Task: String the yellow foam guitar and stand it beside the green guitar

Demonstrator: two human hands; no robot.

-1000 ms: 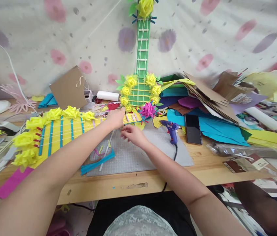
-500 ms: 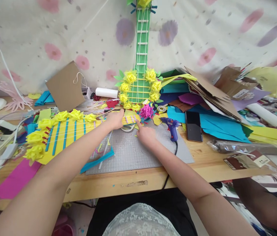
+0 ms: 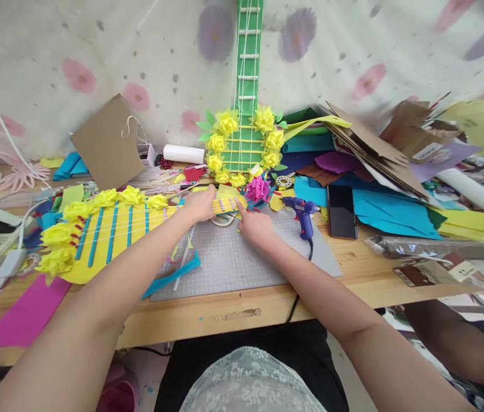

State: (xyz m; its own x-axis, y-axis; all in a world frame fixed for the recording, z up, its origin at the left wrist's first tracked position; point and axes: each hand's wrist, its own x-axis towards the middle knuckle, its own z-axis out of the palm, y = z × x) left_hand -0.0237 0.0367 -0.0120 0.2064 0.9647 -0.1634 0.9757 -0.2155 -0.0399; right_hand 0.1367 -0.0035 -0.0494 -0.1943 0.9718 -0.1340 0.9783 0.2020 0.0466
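From my remote seat, I see the yellow paper guitar (image 3: 117,232) lying across the left half of the desk (image 3: 233,309), its body well left of both hands and its neck reaching in under the left grip (image 3: 201,205). That grip lies over the neck, touching it; its underside is hidden, so I cannot tell how tightly it closes. The right grip (image 3: 257,228) has its index finger stretched to the neck's far end, other fingers folded in; I cannot tell whether they hold anything. Just beyond that fingertip sits a magenta flower (image 3: 258,190), with the blue glue gun (image 3: 304,214) near on the right.

A second ago, my right grip was below the neck, close to the left one; it reached the end half a second later and stays there. My view has tipped down, cutting off the top of the green guitar (image 3: 246,143).
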